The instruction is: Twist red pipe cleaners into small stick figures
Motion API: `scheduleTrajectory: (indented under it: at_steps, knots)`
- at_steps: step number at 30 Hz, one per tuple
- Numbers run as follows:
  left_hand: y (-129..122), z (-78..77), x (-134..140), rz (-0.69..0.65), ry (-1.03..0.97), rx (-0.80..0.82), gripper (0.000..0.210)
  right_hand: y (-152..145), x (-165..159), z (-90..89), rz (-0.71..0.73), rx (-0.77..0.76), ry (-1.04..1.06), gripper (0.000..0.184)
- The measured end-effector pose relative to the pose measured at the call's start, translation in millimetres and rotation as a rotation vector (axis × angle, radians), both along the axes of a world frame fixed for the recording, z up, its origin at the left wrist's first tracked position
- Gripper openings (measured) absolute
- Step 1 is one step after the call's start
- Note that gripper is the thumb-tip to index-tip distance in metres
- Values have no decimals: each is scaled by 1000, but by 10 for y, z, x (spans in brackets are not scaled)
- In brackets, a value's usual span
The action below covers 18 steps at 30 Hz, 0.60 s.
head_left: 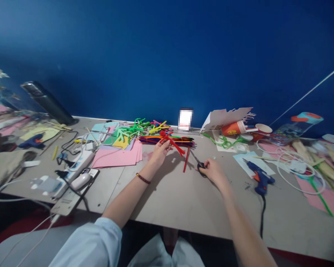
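nearest, a pale blue sleeve [97, 241] covers part of the left arm, and pale cloth [167, 256] shows below the front edge of the grey table [161, 207]. at the left front a flat phone-like slab [64, 202] lies with a white mouse [81, 181] on it, just beside a white power strip [83, 160] with cables plugged in. at the right a blue glue gun [263, 181] rests partly on light blue paper [241, 158], its dark cord running toward the front edge. over the middle of the table the right hand [213, 171] grips the black scissors [202, 169] by the handles, the blades pointing up and left; whether they are spread i cannot tell. just left of the blades is a short red strip [186, 160]. the left hand [163, 149], below a dark beaded bracelet [143, 178], pinches a red fuzzy piece [179, 149] between thumb and fingers, one end slanting down to the right toward the strip. right behind that hand lies a bundle of coloured fuzzy stems [185, 141], with pink paper [117, 157] to its left. farther back are a heap of green stems [133, 129], a yellow stem piece [159, 128], stacked red cups [233, 128] lying on their side, and a tilted dark bottle [48, 104] near the blue wall [167, 55]
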<state>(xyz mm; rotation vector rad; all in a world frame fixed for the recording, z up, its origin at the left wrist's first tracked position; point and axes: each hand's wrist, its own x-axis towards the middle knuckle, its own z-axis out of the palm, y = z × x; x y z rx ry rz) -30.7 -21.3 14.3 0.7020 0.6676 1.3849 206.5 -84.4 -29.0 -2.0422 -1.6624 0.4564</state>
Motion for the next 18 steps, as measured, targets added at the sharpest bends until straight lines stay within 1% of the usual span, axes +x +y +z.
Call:
scheduleTrajectory:
  at_steps: [2, 4, 7, 8, 9, 11, 13, 14, 16, 18]
  knots:
    - [-45, 22, 17, -75, -11, 3, 29, 4, 35, -22, 39, -13, 23, 32]
    - [-96, 48, 42, -117, -8, 10, 28, 2, 56, -12, 59, -11, 50, 26]
    - [-160, 65, 87, -144, 31, 12, 28, -27, 5, 87, 64, 55, 90, 19]
    - [-176, 62, 105, -144, 50, 10, 28, -44, -39, 139, 67, 112, 98, 19]
    - [-189, 53, 125, -147, 73, 6, 28, -66, -95, 195, 60, 203, 108, 19]
    - [-212, 27, 165, -149, 122, 5, 28, -120, -220, 306, 74, 391, 184, 21]
    - [-232, 0, 201, -147, 170, 20, 26, -177, -327, 392, 101, 536, 255, 21]
    - [-240, -9, 213, -141, 185, 28, 25, -202, -362, 420, 129, 586, 261, 20]
    - [-251, -19, 224, -121, 194, 33, 23, -239, -386, 450, 188, 640, 262, 20]
    - [-255, -20, 221, -101, 188, 24, 22, -251, -362, 456, 193, 670, 273, 25]
